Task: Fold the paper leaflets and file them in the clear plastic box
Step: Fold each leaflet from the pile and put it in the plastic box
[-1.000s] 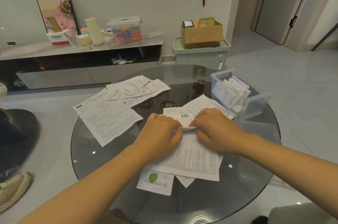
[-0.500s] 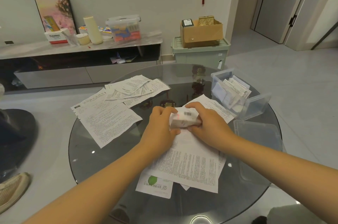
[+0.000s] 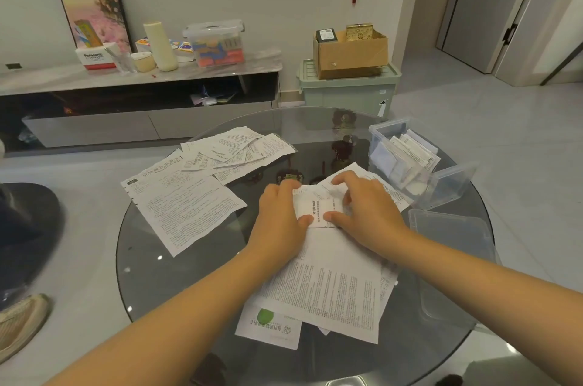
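Pressing a folded leaflet (image 3: 318, 207) flat between left hand (image 3: 279, 215) and right hand (image 3: 366, 205), fingers curled round its edges, likely creasing it, clear plastic box (image 3: 419, 164) just right.

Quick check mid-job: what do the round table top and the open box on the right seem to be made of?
Table top: looks like dark tinted glass with a glossy finish; it mirrors lights and shows the floor through it.
Clear plastic box: seems to be thin transparent plastic, slightly frosted; the filed folded leaflets show through its walls. Its lid beside it looks the same.
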Demonstrator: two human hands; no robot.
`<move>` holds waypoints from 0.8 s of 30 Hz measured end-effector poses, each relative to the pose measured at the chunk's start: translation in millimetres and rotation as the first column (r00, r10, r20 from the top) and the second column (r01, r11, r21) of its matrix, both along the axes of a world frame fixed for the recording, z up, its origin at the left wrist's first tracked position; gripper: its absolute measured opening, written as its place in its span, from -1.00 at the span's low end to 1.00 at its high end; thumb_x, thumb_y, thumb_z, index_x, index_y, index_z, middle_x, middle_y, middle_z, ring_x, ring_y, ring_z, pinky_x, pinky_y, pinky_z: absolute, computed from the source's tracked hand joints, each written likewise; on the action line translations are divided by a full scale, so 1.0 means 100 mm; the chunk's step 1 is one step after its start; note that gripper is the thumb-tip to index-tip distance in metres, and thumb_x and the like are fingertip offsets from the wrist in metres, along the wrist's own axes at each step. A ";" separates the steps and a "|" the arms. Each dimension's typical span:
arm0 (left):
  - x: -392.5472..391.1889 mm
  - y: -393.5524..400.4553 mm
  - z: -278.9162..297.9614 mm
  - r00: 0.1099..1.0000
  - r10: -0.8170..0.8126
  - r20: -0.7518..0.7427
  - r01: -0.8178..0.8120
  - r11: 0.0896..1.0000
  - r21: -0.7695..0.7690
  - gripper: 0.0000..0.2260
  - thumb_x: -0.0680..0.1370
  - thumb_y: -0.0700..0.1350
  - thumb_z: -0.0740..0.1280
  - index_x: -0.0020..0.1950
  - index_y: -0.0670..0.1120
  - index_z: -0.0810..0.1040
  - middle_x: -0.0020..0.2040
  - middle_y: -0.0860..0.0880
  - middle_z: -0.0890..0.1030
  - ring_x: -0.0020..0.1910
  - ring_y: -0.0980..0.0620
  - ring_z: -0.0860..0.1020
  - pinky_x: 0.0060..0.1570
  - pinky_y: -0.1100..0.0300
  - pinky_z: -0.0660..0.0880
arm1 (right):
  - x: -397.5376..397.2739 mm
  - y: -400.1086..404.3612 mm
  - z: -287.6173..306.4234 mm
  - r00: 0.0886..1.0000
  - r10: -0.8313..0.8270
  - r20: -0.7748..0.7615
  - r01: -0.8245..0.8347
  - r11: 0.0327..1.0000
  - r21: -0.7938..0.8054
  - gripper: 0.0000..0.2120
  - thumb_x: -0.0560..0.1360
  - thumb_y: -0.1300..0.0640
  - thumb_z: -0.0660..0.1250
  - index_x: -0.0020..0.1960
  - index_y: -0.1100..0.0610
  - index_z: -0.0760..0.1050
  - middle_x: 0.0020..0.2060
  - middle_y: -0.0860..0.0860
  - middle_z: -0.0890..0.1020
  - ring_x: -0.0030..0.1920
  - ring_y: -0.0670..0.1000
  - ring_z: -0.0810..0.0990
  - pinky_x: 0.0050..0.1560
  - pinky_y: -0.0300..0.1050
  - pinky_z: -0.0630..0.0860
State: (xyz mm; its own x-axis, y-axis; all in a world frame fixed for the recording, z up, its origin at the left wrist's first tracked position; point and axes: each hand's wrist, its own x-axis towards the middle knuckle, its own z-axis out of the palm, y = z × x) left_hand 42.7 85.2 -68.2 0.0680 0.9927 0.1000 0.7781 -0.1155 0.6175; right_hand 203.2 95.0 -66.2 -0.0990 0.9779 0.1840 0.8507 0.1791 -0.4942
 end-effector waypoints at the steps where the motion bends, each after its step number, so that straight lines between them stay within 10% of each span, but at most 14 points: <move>1: 0.00 0.01 0.01 0.999 -0.035 -0.026 0.036 0.999 0.039 -0.62 0.53 -0.10 0.35 0.32 0.02 0.38 0.27 0.02 0.30 0.26 0.03 0.31 0.19 0.20 0.34 | 0.00 0.00 0.02 0.998 0.023 0.057 -0.027 0.997 0.068 -0.58 0.41 -0.08 0.42 0.21 -0.08 0.38 0.05 -0.08 0.44 0.12 -0.02 0.35 0.05 -0.14 0.32; 16: -0.03 0.09 0.24 0.763 -0.253 -0.595 0.390 0.914 0.112 -0.67 0.64 0.09 0.05 0.08 0.06 0.60 0.01 0.09 0.61 0.02 0.07 0.48 0.14 0.12 0.15 | 0.14 0.03 0.21 0.859 0.347 0.377 -0.374 0.928 -0.003 -0.69 0.59 -0.11 0.10 0.23 -0.12 0.51 0.01 -0.07 0.64 0.05 -0.03 0.52 0.01 -0.08 0.45; 24: 0.03 0.14 0.30 0.907 -0.164 -0.388 0.346 0.815 0.465 -0.78 0.51 -0.11 0.27 -0.26 -0.11 0.66 -0.45 0.01 0.58 -0.45 -0.02 0.51 -0.27 0.15 0.36 | 0.21 -0.03 0.37 0.929 0.257 0.265 -0.296 0.948 0.117 -0.70 0.62 0.02 0.11 0.25 -0.02 0.52 0.08 -0.03 0.65 0.02 0.03 0.56 -0.07 -0.19 0.43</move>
